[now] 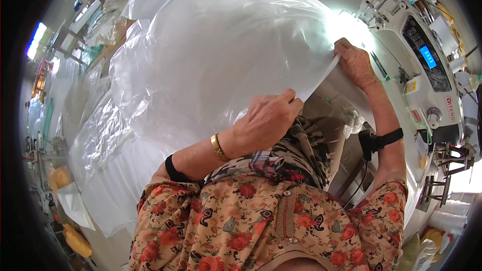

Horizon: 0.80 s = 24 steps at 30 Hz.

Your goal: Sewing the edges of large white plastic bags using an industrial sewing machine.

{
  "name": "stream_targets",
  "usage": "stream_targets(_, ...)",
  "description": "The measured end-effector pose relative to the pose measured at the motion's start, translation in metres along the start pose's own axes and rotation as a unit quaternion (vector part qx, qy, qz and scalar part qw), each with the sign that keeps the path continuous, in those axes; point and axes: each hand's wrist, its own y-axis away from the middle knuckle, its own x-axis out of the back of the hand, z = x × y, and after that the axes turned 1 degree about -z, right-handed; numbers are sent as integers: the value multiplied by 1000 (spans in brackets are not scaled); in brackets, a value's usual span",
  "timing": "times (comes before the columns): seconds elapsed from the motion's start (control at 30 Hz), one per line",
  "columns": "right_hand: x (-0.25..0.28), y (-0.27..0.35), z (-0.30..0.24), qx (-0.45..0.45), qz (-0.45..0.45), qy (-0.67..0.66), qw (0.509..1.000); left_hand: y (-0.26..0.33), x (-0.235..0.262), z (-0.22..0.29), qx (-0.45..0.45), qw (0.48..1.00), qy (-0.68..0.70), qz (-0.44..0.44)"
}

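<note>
A large sheet of translucent white plastic film (221, 45) billows up in front of me and spreads far to the left. My left hand (268, 120) is closed on the film's near edge, thumb against the fingers. Farther up the same edge, my right hand (355, 61) pinches the film beside the bright lamp of a white sewing machine (396, 70). Between the two hands the edge runs taut and slanting. The machine's needle area is hidden behind the film and the glare.
The sewing machine has a dark control panel (427, 52) with a lit blue display. A dark metal stand (442, 175) is at the right. More crumpled clear plastic (103, 30) lies on a table at the far left. Yellow bundles (78, 241) sit low at the left.
</note>
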Motion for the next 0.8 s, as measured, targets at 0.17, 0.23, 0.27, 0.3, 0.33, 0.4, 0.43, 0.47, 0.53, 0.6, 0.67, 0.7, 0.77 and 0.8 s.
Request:
stream_targets(0.17, 1, -7, 22, 1, -22, 26, 999, 3, 0, 1, 0, 1000, 19, 14)
stream_targets(0.23, 1, -10, 30, -12, -36, 29, 999, 5, 0, 2, -5, 1000, 26, 12)
stream_targets(0.27, 1, -11, 33, -7, -43, 33, 998, 6, 0, 2, -3, 1000, 26, 2)
stream_targets(0.3, 0, -13, 37, -10, -50, 39, 998, 7, -1, 2, -2, 1000, 28, -3)
stream_targets(0.33, 0, -15, 40, -8, -53, 42, 998, 8, -1, 1, -3, 1000, 28, -9)
stream_targets(0.4, -2, -18, 46, -6, -68, 46, 997, 9, -3, 0, -7, 999, 34, -9)
stream_targets(0.43, -3, -19, 48, -6, -66, 43, 997, 10, -4, -1, -4, 999, 35, -12)
stream_targets(0.47, -4, -20, 51, -7, -65, 41, 997, 11, -5, -2, -1, 999, 35, -15)
stream_targets(0.53, -8, -22, 55, -11, -47, 28, 998, 13, -9, -4, 4, 999, 36, -18)
stream_targets(0.6, -13, -24, 59, -4, -33, 37, 999, 16, -13, -5, 8, 999, 40, -18)
stream_targets(0.67, -18, -26, 64, 12, -23, 68, 997, 19, -18, -7, 22, 999, 48, -11)
stream_targets(0.7, -20, -27, 66, 2, -27, 78, 997, 20, -21, -7, 28, 998, 51, 2)
stream_targets(0.77, -24, -28, 69, -15, -27, 94, 995, 21, -28, -8, 39, 997, 67, 18)
stream_targets(0.8, -25, -29, 70, -20, -12, 89, 996, 21, -31, -8, 42, 996, 74, 31)
